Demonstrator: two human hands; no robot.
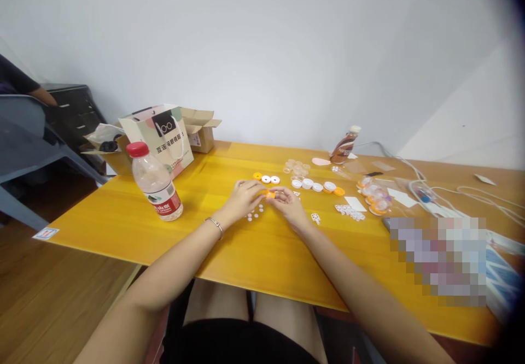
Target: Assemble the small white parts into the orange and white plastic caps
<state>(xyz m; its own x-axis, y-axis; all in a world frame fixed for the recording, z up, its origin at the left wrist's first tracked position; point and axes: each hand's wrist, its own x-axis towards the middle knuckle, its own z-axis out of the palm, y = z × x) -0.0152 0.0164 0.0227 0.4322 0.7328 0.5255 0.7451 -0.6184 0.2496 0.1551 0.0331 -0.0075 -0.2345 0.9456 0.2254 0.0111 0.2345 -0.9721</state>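
Between my two hands, above the middle of the yellow table (229, 249), is a small round orange piece (270, 194). My left hand (245, 197) grips it from the left, fingers bent over it. From the other side my right hand (286, 203) pinches it with thumb and fingers. Small white discs (250, 215) lie scattered below my left hand. Just beyond the hands stand an orange ring (257, 176) and two white round pieces (270, 179) in a row. To the right runs a line of white round pieces (307, 184), with an orange one (338, 191) at its end.
At left stand a red-capped water bottle (158, 183), a paper bag (172, 134) and a cardboard box (203, 131). A brown drink bottle (345, 146) stands at the back. Clear rings (297, 167), wrapped orange pieces (375, 197), white bits (349, 212) and cables (414, 170) lie rightward.
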